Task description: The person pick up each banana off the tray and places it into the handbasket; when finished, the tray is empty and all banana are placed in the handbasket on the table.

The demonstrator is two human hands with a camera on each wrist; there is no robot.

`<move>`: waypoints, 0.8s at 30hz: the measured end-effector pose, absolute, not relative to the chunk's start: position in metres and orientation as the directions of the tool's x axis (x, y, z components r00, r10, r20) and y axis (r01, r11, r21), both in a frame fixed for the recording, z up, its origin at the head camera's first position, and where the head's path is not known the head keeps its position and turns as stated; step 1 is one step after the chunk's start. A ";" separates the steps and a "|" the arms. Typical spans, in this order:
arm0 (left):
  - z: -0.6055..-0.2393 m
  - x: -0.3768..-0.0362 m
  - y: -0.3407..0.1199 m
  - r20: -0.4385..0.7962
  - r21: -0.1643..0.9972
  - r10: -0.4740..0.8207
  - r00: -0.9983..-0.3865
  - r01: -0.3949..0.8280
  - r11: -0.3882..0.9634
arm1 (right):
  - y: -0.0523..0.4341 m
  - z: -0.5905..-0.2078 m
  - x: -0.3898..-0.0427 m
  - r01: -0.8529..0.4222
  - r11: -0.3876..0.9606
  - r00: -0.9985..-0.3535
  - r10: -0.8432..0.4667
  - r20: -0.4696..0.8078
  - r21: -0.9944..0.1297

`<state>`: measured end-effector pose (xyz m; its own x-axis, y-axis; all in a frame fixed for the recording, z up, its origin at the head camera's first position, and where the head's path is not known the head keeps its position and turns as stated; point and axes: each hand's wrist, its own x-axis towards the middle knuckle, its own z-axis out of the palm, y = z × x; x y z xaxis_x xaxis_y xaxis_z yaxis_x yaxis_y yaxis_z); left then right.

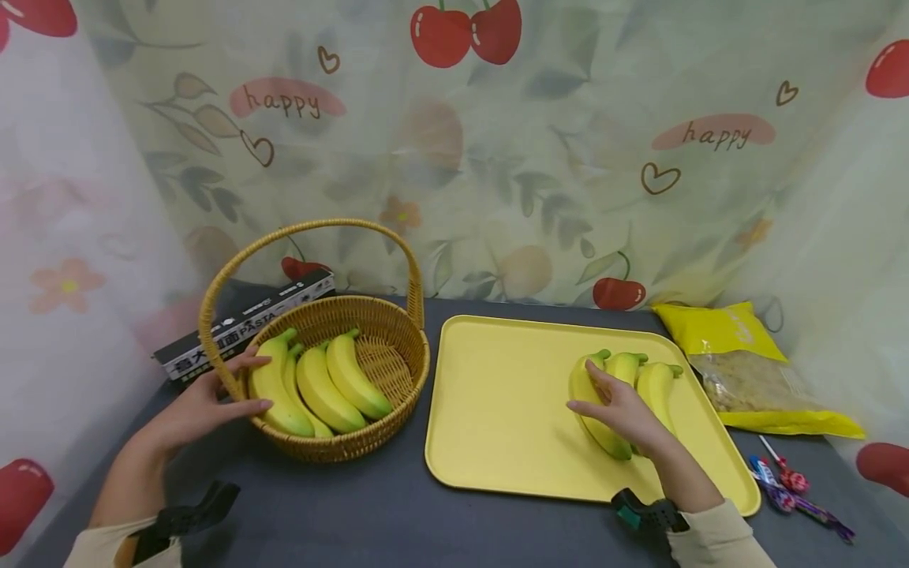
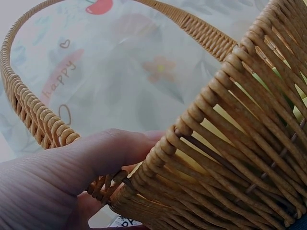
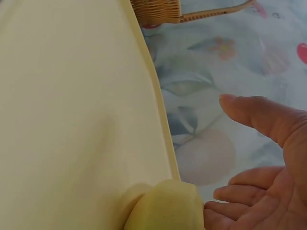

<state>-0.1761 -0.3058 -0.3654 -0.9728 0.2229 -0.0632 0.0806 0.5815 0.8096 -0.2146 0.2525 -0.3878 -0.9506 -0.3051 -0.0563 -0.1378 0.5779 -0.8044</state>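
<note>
A wicker basket (image 1: 398,315) with a tall handle stands left of a yellow tray (image 1: 497,394). A bunch of yellow-green bananas (image 1: 334,386) lies in the basket. My left hand (image 1: 206,402) rests against the basket's left wall, fingers and thumb spread on either side of the handle base. In the left wrist view the thumb (image 2: 72,163) lies straight along the woven wall (image 2: 230,143). A second banana bunch (image 1: 656,383) lies on the tray's right part. My right hand (image 1: 618,406) rests on top of it, palm (image 3: 268,158) open beside a banana (image 3: 165,208).
A black pasta box (image 1: 241,319) lies behind the basket. A yellow bag (image 1: 746,367) of dried food sits right of the tray, with wrapped lollipops (image 1: 788,485) near the front right. A printed curtain closes off the back and sides of the dark table (image 1: 341,513).
</note>
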 end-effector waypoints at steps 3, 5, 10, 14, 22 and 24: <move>-0.365 -0.176 -0.306 -0.068 0.804 0.220 -0.973 0.077 0.590 | 0.250 -0.391 -0.218 -0.140 0.563 -0.948 -0.315 -0.054 -0.814; -0.365 -0.176 -0.306 -0.073 0.805 0.219 -0.973 0.072 0.589 | 0.247 -0.393 -0.222 -0.135 0.550 -0.945 -0.320 -0.059 -0.824; -0.365 -0.176 -0.305 -0.073 0.796 0.224 -0.972 0.079 0.600 | 0.240 -0.399 -0.234 -0.127 0.538 -0.945 -0.320 -0.062 -0.833; -0.365 -0.176 -0.305 -0.072 0.789 0.226 -0.971 0.083 0.608 | 0.237 -0.407 -0.239 -0.131 0.551 -0.953 -0.299 -0.049 -0.824; -0.365 -0.177 -0.305 -0.072 0.787 0.221 -0.973 0.081 0.612 | 0.239 -0.425 -0.240 -0.154 0.600 -0.956 -0.291 -0.035 -0.785; -0.365 -0.176 -0.305 -0.073 0.785 0.220 -0.973 0.080 0.614 | 0.239 -0.427 -0.240 -0.164 0.622 -0.956 -0.291 -0.031 -0.765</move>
